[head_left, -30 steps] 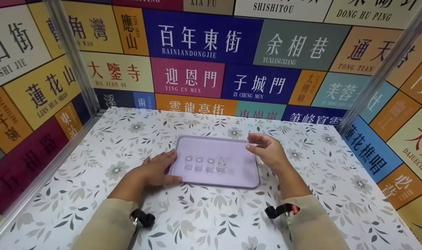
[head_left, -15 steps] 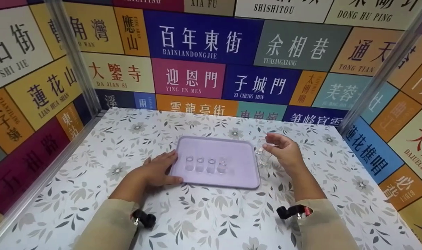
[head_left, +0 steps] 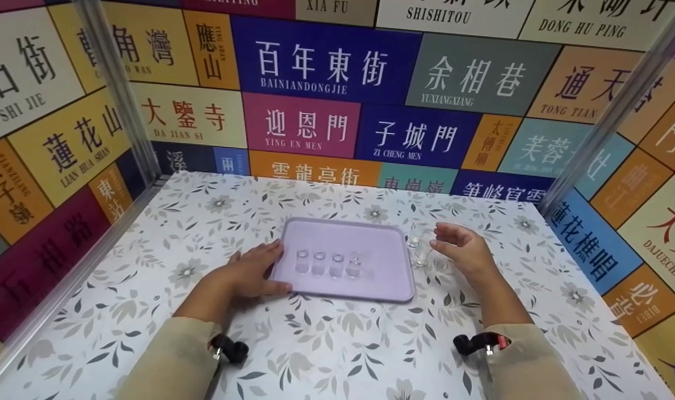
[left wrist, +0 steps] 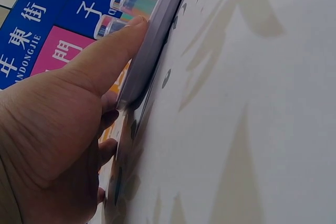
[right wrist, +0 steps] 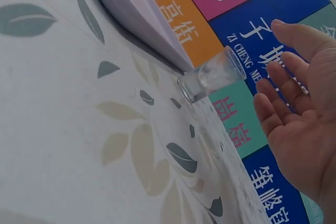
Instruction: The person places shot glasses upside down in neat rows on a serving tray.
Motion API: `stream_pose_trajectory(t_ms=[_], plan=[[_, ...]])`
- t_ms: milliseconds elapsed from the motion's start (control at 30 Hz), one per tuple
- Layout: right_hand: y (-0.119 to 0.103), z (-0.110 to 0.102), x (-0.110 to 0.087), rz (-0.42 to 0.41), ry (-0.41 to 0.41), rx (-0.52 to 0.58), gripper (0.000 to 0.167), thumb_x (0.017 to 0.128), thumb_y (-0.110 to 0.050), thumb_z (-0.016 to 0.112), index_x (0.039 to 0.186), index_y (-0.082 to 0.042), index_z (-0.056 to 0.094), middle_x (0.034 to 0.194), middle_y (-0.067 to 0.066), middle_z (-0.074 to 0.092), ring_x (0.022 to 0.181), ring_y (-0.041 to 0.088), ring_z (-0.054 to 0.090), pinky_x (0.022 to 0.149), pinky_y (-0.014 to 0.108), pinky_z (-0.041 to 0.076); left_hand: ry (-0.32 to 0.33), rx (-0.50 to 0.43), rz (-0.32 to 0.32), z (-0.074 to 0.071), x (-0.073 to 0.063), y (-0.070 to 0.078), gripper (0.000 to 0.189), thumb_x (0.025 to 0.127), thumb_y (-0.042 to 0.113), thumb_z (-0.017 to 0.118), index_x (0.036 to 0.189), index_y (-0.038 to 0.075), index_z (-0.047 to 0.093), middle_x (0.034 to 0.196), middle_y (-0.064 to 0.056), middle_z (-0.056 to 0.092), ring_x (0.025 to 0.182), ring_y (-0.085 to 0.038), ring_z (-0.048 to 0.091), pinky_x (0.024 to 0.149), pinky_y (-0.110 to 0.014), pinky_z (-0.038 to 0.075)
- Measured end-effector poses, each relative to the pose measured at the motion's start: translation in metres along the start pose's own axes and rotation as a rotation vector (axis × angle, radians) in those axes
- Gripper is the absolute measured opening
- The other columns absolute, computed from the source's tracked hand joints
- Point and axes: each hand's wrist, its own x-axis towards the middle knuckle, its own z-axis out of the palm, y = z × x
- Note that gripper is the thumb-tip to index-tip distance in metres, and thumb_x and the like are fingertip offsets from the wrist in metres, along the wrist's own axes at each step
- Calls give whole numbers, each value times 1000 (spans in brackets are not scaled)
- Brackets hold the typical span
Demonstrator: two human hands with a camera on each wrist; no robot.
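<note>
A row of several small clear glasses (head_left: 319,263) stands upright on the left half of a lilac tray (head_left: 384,233). My left hand (head_left: 254,272) rests at the tray's left edge, its thumb along the front rim and its fingers stretched out. In the left wrist view, the thumb (left wrist: 113,51) lies against the tray's side wall. Just right of the tray, on the tabletop, stand more clear glasses (head_left: 420,256). My right hand (head_left: 464,250) hovers beside them with loosely bent fingers and nothing in its grasp. A gap separates it from the upright glass (right wrist: 212,75) in the right wrist view.
Beneath everything is a white table (head_left: 337,344) with a grey leaf and flower print. Colourful lettered panels (head_left: 326,66) enclose its back and sides, with clear corner strips (head_left: 598,111) between them. Each sleeve (head_left: 173,355) has a black wrist camera (head_left: 231,349) at its cuff.
My right hand has moved right from the tray's right edge, and the glasses beside the tray now show more fully. My left hand and the tray have stayed put.
</note>
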Motion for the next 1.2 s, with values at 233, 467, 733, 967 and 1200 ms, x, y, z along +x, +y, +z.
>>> stream_pose_trajectory(t_ms=[233,467,733,967,1200], plan=[[12,6,4,64,-88,-27,73,94,-32,84,157,-10,54,158,16,57,137,23,57,96,15,54,1,-1,2,-1,0,0,116,86,78,72,173,26,16,183,5,8,171,-33,6,132,-73,-5],[24,13,8,80,-114,-210,62,90,-30,88,145,-10,67,125,11,73,110,17,66,89,20,54,1,-3,-4,0,1,0,117,85,77,73,173,24,17,183,4,9,171,-33,6,133,-73,-4],[26,15,9,57,-114,-387,57,93,-35,84,144,-15,69,112,5,73,101,19,63,89,29,51,1,5,1,1,3,-1,118,85,78,73,173,25,17,183,4,9,171,-33,7,132,-74,-4],[27,15,10,54,-91,-414,54,94,-41,82,140,-15,71,116,7,74,107,23,64,94,31,50,1,10,7,1,3,-1,119,84,80,72,174,25,16,183,4,8,170,-34,7,132,-73,-4],[26,15,9,82,-47,-318,52,92,-48,83,129,-14,73,121,9,73,111,24,65,91,29,53,-2,9,-4,1,4,-2,119,84,81,71,174,27,15,183,5,7,171,-33,6,133,-73,-4]])
